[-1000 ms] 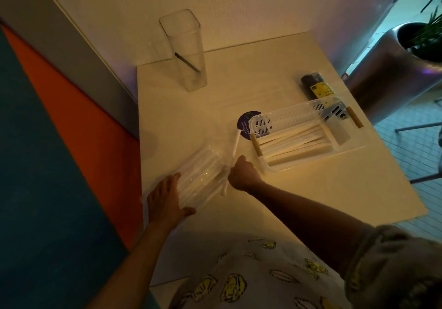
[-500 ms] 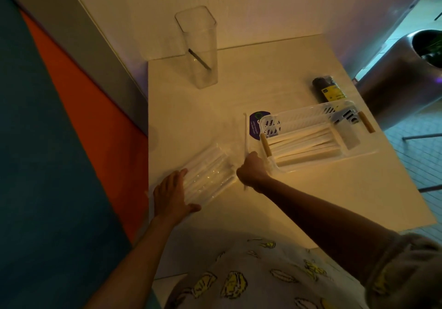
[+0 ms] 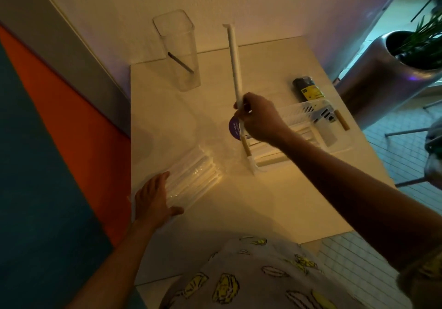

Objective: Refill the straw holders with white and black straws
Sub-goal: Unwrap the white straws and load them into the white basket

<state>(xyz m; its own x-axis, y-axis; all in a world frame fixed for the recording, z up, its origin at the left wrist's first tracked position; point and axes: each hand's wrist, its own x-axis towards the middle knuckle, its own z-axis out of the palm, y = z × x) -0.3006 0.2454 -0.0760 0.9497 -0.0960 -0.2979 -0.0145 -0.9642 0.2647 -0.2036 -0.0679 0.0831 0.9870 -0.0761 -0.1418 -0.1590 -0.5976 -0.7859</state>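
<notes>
Above table [image 3: 299, 189] | right hand [image 3: 260, 119] raised, pinching 1 white straw [image 3: 233, 62] upright | left hand [image 3: 153, 198] flat, apparently pressing straw pack [image 3: 193, 177]

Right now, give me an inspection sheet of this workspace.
Surface: pale table, mostly bare at the near edge.
Job's things: clear holder upright, one black straw inside; wrapped white straw raised; pack of white straws lying flat; white basket with straws.
Clutter: black-and-yellow pack; purple sticker.
Grips: right hand holds the white straw; left hand flat on the pack.
Cables: nothing seen.
Surroundings: metal planter.
</notes>
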